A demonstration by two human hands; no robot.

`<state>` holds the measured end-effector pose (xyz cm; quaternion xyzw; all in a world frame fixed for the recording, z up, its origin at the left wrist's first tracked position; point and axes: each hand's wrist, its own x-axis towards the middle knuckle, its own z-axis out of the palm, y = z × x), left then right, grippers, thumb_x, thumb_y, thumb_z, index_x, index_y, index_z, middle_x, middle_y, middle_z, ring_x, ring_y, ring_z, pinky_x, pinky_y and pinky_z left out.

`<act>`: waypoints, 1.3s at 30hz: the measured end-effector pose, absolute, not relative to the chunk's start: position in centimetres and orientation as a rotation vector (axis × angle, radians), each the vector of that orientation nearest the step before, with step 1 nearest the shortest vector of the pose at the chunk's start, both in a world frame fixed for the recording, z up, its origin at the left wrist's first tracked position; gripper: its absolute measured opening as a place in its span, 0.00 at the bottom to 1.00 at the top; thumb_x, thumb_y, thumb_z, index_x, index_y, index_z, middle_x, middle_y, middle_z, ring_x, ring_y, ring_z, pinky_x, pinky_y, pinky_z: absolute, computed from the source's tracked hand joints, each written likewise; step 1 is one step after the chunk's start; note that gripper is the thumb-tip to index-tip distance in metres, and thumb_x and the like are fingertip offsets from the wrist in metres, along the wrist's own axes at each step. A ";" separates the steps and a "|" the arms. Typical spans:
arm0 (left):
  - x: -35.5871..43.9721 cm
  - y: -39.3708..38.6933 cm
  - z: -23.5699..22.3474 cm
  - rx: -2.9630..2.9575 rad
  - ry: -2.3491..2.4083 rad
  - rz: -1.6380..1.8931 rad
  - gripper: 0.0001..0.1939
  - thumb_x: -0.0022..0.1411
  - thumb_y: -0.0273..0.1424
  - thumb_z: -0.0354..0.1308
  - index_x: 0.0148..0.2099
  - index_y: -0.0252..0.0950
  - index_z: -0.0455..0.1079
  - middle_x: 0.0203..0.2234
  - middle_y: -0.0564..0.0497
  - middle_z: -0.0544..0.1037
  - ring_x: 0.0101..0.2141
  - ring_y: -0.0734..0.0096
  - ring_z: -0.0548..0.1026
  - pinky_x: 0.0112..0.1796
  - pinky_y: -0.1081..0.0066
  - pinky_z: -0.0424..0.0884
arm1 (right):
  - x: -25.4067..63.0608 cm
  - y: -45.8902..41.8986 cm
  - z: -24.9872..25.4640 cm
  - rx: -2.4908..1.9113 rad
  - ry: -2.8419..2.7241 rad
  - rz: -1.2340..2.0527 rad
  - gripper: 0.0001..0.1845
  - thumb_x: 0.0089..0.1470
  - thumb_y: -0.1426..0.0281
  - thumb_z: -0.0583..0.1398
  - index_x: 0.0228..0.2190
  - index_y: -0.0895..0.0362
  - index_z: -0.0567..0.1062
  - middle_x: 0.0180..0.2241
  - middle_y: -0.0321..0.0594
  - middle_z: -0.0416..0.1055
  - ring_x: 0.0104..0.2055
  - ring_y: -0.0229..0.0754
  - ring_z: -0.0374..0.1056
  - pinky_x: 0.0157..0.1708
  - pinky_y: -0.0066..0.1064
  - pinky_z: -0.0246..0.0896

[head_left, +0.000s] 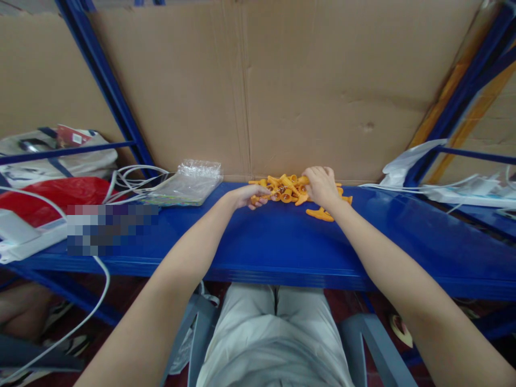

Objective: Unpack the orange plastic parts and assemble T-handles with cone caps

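A heap of small orange plastic pieces (287,189) lies at the back of the blue shelf (282,242), against the cardboard wall. My left hand (250,195) reaches into the heap's left side, fingers curled round one or more orange pieces. At the right side of the heap my right hand (321,185) rests on it, fingers bent down and closed over some pieces. One orange piece (320,214) lies apart, just in front of my right wrist.
A stack of clear plastic bags (187,184) lies left of the heap, with white cables (133,180) beside it. A red bag (56,196) and white boxes sit far left; white items and cables (455,191) far right. Blue rack posts (105,80) flank the cardboard.
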<state>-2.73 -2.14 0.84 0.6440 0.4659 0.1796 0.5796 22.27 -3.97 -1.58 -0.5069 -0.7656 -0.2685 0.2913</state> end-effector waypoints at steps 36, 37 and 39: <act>-8.7 5.2 -4.9 2.330 1.847 0.936 0.17 0.52 0.16 0.56 0.37 0.37 0.82 0.51 0.42 0.78 0.53 0.54 0.75 0.58 0.62 0.69 | 22.9 -3.3 -2.2 -1.627 -1.990 -0.515 0.13 0.59 0.62 0.58 0.39 0.56 0.79 0.41 0.52 0.78 0.45 0.55 0.70 0.42 0.43 0.59; -8.8 5.2 -5.0 2.330 1.848 0.895 0.17 0.52 0.17 0.56 0.36 0.37 0.83 0.50 0.43 0.79 0.52 0.55 0.76 0.57 0.63 0.69 | 22.9 -3.4 -2.2 -1.635 -1.988 -0.506 0.14 0.59 0.62 0.58 0.39 0.56 0.79 0.42 0.52 0.78 0.45 0.56 0.70 0.43 0.44 0.59; -8.9 5.1 -4.9 2.334 1.865 0.835 0.17 0.53 0.17 0.56 0.36 0.38 0.83 0.51 0.44 0.80 0.52 0.56 0.77 0.56 0.66 0.70 | 22.8 -3.5 -2.1 -1.649 -1.986 -0.490 0.14 0.59 0.63 0.58 0.40 0.56 0.79 0.43 0.52 0.78 0.46 0.56 0.71 0.43 0.44 0.59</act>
